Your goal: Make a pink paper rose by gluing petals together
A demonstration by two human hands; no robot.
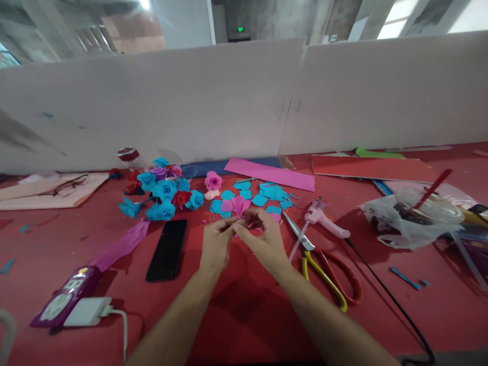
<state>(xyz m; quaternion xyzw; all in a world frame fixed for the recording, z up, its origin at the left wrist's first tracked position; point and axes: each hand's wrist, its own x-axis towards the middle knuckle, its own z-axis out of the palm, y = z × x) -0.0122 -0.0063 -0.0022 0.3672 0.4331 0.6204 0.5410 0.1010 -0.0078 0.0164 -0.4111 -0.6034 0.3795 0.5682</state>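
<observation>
My left hand [215, 244] and my right hand [263, 236] meet over the red table [236, 305], fingers pinched together on a small pink paper petal [239, 205] that sticks up between them. Just beyond lie several cut blue and pink petals [267, 193] and a finished pink paper rose [213, 180]. A cluster of blue, red and purple paper roses [163, 190] lies to the far left of the hands.
A black phone [166, 250] lies left of my hands. Scissors with red and yellow handles [324, 264] and a pink glue gun [324, 219] with a black cord lie to the right. Pink paper sheet [270, 174], a bagged drink cup [415, 216], a charger [87, 311], white partition behind.
</observation>
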